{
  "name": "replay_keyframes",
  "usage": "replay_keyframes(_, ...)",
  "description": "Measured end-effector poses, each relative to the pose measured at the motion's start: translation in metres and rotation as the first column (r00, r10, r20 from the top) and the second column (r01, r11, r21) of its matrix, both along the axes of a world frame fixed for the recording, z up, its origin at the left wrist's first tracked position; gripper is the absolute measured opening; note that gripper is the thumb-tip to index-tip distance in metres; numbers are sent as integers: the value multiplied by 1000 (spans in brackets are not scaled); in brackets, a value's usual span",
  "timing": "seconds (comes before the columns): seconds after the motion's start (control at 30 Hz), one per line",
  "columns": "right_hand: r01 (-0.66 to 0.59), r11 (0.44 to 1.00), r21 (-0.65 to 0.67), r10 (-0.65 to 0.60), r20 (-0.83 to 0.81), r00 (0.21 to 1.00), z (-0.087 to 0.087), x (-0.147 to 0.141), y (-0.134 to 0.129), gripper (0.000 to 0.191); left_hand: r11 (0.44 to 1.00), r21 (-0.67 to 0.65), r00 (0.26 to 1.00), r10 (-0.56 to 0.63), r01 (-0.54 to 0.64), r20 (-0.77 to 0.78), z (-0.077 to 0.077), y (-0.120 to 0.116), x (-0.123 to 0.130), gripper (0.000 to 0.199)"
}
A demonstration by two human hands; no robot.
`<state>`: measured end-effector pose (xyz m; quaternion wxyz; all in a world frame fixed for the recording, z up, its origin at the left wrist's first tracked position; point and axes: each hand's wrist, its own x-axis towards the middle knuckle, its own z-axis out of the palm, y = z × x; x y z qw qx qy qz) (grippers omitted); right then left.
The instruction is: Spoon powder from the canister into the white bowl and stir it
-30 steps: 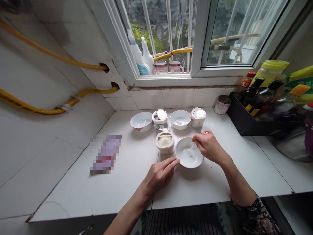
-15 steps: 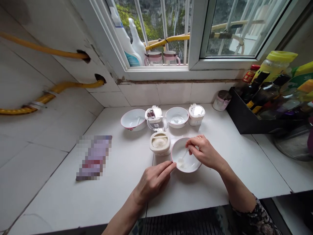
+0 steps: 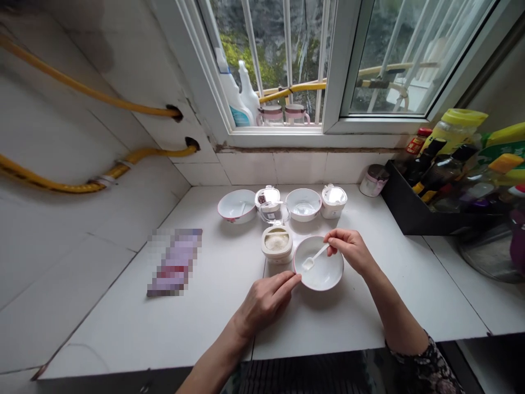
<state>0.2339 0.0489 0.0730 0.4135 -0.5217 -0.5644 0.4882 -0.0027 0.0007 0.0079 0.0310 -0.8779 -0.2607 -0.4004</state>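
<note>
A small white spoon (image 3: pixel 319 254) is pinched in my right hand (image 3: pixel 348 247), its scoop end over the inside of a white bowl (image 3: pixel 328 276). Something pale sits at the scoop, too small to make out. My left hand (image 3: pixel 266 298) grips the bowl's near left rim with its fingertips, thumb partly hidden. Just left of the bowl stands an uncovered cream canister (image 3: pixel 277 254) with pale grains inside, its clear lid (image 3: pixel 274 214) raised behind it.
Behind are a white bowl (image 3: pixel 235 210) with a spoon, a canister (image 3: pixel 267 196) with dark contents, another bowl (image 3: pixel 303 210) and a lidded canister (image 3: pixel 334 205). A black bottle box (image 3: pixel 414 216) and a jar (image 3: pixel 374 180) stand right. A blurred purple packet (image 3: pixel 176 265) lies left.
The spoon's scoop has come up off the bowl's bottom, and my right hand has tilted it flatter. My left hand keeps its place at the rim. The whole view has shifted slightly.
</note>
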Motion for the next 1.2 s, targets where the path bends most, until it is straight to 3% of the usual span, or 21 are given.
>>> replay_keyframes(0.23,99,995,30,-96,-88,992,5,0,5,20,1000,14,1000,11,-11,-1,1,0,2,31)
replay_keyframes(0.37,207,956,206,-198,-64,978,7,-21,1,24,1000,12,1000,15,-15,-2,-2,0,3,32)
replay_keyframes(0.43,207,902,379,-222,-6,975,8,-34,-2,22,1000,14,1000,18,-18,6,-3,1,3,33)
replay_keyframes(0.53,59,730,681,-238,172,956,8,-49,-6,17,1000,25,1000,17,-17,8,-2,1,4,33)
replay_keyframes(0.6,-103,617,780,-239,310,920,5,-53,-7,20,999,29,1000,16,-16,5,-1,1,5,32)
replay_keyframes(0.67,-184,570,800,-243,378,893,3,-55,-7,22,999,29,1000,19,-19,5,0,1,5,32)
replay_keyframes(0.77,-103,606,789,-266,323,909,2,-53,-8,19,1000,21,1000,23,-23,3,2,1,5,33)
replay_keyframes(0.83,30,689,724,-273,221,936,4,-49,-8,16,1000,22,1000,19,-19,4,2,1,5,33)
replay_keyframes(0.93,178,832,526,-268,100,958,8,-34,-6,17,999,32,1000,15,-16,16,2,1,4,32)
replay_keyframes(1.0,138,885,445,-230,158,960,12,-19,-4,17,1000,27,1000,13,-13,17,1,1,3,33)
replay_keyframes(1.07,10,896,443,-170,323,931,15,-3,-3,16,1000,13,1000,13,-13,14,0,0,3,35)
replay_keyframes(1.2,-263,874,409,-71,642,763,17,14,-6,20,1000,-10,1000,15,-15,-6,0,0,1,37)
